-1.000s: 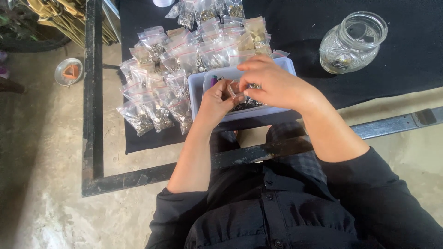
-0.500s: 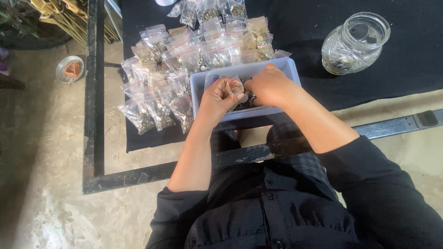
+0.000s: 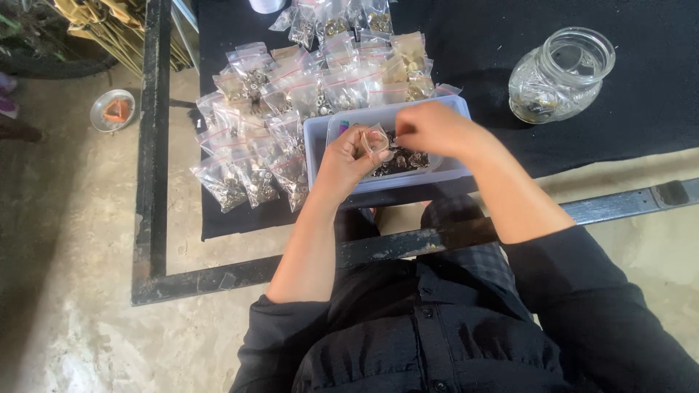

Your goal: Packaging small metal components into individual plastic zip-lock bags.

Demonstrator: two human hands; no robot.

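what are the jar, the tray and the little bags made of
Jar: clear glass by the look, thick and glinting. Tray: pale, matte plastic, probably, with thin walls. Bags: clear, glossy plastic film that crinkles, the small pieces inside showing through.

A plastic tray [image 3: 320, 145] sits on a cloth [image 3: 655, 109]. Filled zip bags [image 3: 255, 167] lie left of and behind it; a glass jar [image 3: 557, 76] stands to its right. Both hands [image 3: 429, 129] are over the tray.

Small clear bag [image 3: 376, 142] held open over tray [image 3: 317, 138].
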